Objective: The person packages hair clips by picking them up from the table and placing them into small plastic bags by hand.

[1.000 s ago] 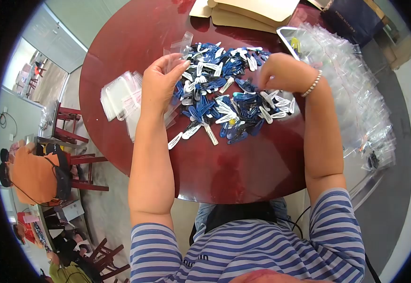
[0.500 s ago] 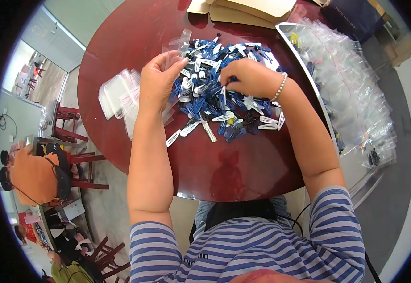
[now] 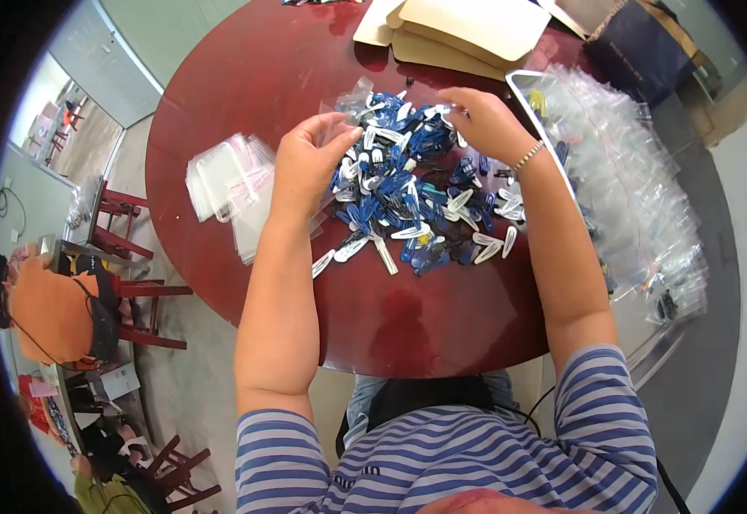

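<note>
A heap of snap hair clips [image 3: 382, 201] in blue, white and black lies on the round table. At the heap's left edge my left hand [image 3: 309, 158] pinches a small clear plastic bag [image 3: 358, 96] between thumb and fingers. My right hand [image 3: 489, 127], with a beaded bracelet [image 3: 529, 155] at the wrist, is over the far right part of the heap. Its fingers are curled among the clips, and what they hold, if anything, is hidden. A few white clips [image 3: 486, 248] lie loose at the near edge.
Flat clear bags [image 3: 219, 184] are stacked left on the dark red table [image 3: 219, 94]. To the right, a white-rimmed tray [image 3: 553, 141] holds many filled plastic bags [image 3: 630, 188]. Cardboard [image 3: 468, 34] lies at the back. Other people sit at the far left.
My right hand has moved from the middle of the heap to its far right side. My left hand keeps hold of the plastic bag. The camera view has shifted slightly.
</note>
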Action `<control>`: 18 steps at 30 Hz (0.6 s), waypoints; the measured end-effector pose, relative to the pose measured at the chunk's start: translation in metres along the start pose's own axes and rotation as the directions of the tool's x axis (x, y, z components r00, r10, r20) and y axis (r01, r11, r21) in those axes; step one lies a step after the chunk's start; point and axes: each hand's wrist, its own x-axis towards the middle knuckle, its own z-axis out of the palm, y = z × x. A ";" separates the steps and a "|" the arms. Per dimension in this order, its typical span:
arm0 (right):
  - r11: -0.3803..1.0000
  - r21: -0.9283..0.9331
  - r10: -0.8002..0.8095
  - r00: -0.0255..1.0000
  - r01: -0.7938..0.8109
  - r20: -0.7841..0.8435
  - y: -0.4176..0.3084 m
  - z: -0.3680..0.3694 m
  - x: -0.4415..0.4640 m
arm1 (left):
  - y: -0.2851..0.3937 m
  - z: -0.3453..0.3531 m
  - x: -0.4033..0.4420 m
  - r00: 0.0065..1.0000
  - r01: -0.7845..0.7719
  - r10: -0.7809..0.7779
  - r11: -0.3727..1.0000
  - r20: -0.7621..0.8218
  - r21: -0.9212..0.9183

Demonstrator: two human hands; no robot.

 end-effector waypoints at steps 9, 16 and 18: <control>0.975 -0.217 0.046 0.998 -0.037 0.037 0.045 0.064 0.094 | -0.024 -0.005 0.011 0.996 -0.084 0.083 0.993 0.009 0.080; 0.995 0.017 0.094 0.989 -0.097 0.114 0.001 0.041 0.081 | -0.029 -0.005 0.014 0.966 -0.183 0.249 0.849 -0.071 0.495; 0.961 0.261 0.078 0.995 -0.091 0.059 -0.032 0.027 0.065 | -0.027 -0.004 0.012 0.949 -0.234 0.315 0.764 -0.031 0.601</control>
